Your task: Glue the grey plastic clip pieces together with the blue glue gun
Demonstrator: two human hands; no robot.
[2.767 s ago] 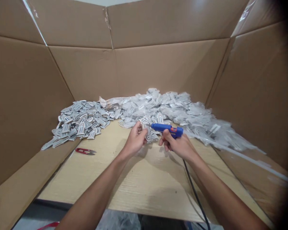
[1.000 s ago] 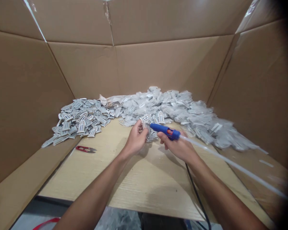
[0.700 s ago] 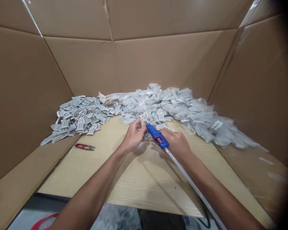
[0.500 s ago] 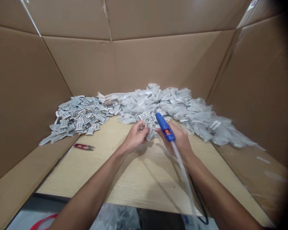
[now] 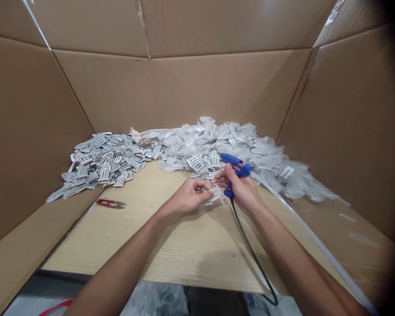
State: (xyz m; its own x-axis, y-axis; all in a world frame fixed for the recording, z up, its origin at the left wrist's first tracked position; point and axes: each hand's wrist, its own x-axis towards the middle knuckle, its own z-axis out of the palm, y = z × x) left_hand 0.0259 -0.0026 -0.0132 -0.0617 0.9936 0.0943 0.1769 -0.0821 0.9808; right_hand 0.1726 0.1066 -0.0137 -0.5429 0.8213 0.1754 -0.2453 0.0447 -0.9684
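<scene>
My right hand [image 5: 242, 191] is closed round a blue glue gun [image 5: 234, 162], whose nozzle points up and left, away from the piece. A long clear glue stick [image 5: 303, 228] sticks out of its back and a black cord [image 5: 250, 250] hangs from the handle. My left hand [image 5: 187, 197] pinches a small grey-white arch-shaped piece [image 5: 214, 195] just left of the gun, low over the wooden board [image 5: 171, 245].
A heap of loose grey arch-shaped pieces [image 5: 98, 162] lies at the back left. A bigger heap in clear bags [image 5: 250, 149] fills the back right. Red thread snips [image 5: 109, 202] lie on the board's left edge. Cardboard walls [image 5: 217, 87] enclose the space on three sides.
The glue gun's nozzle was at the piece in my left hand; my right hand has swung the gun up and away. My left hand has lowered the piece towards the board.
</scene>
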